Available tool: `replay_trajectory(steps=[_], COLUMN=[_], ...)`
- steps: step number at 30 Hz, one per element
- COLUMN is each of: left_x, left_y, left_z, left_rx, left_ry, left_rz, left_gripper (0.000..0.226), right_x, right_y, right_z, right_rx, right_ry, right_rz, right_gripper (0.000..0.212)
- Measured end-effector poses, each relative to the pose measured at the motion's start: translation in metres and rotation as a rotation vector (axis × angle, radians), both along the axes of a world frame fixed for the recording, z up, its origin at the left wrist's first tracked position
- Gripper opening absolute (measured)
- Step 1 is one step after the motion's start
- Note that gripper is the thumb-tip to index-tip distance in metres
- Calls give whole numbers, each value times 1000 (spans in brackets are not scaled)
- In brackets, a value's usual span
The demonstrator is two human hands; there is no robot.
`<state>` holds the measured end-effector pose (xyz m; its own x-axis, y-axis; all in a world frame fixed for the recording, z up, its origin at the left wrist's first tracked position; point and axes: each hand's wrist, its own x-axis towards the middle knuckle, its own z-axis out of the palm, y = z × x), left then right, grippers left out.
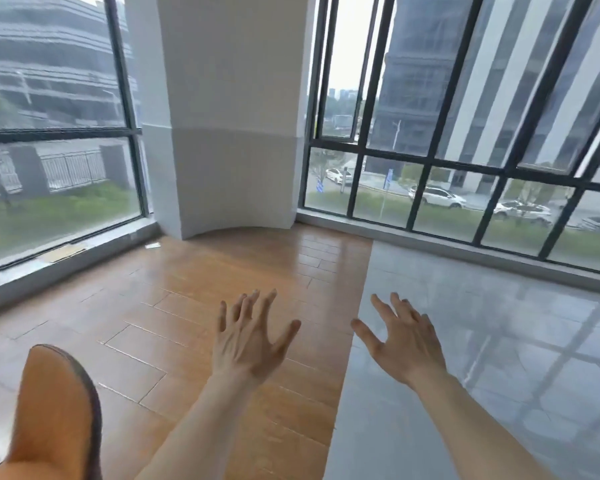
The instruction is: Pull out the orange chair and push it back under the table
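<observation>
- Reaching forward side by side, the left hand [248,344] and right hand [404,344] hang in the air with all fingers spread wide, both released and grasping nothing.
- Neither hand touches the orange chair [54,414], whose rounded back with a dark edge fills the lower left corner, well apart from the left forearm.
- Under the left hand lies a wooden floor [194,282] of glossy brown planks; under the right hand a pale grey glossy surface [482,341] mirrors the window bars.
- Beyond, a white pillar [232,116] stands in the corner between 2 walls of dark-framed windows [465,161].
- Outside the glass, parked cars [437,197], grass and tall buildings show.
</observation>
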<state>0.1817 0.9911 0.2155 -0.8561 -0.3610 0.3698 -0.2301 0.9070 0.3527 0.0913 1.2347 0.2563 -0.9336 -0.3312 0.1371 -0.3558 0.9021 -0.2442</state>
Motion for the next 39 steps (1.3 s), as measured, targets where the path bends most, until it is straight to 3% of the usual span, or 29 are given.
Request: replay_trajectory(steps=[8, 12, 18, 23, 30, 39], left_x=[-100, -116, -127, -116, -84, -30], left_y=[-189, -262, -367, -424, -431, -376], left_z=[2, 7, -6, -21, -36, -130], left_rx=[30, 37, 46, 111, 199, 379], left_ry=[10, -8, -16, -28, -95, -94], left_rz=[316, 469, 747, 1055, 1499, 1945], left_gripper=[83, 86, 88, 91, 82, 90], right_x=[-163, -205, -262, -286, -245, -104], right_y=[-235, -333, -490, -627, -761, -805], right_z=[21, 22, 13, -8, -32, -129], right_rx=[-15, -63, -39, 19, 86, 205], right_ry=[-9, -15, -28, -21, -82, -83], right_rz=[323, 472, 738, 1064, 1518, 2057], right_gripper=[87, 93, 84, 89, 88, 90])
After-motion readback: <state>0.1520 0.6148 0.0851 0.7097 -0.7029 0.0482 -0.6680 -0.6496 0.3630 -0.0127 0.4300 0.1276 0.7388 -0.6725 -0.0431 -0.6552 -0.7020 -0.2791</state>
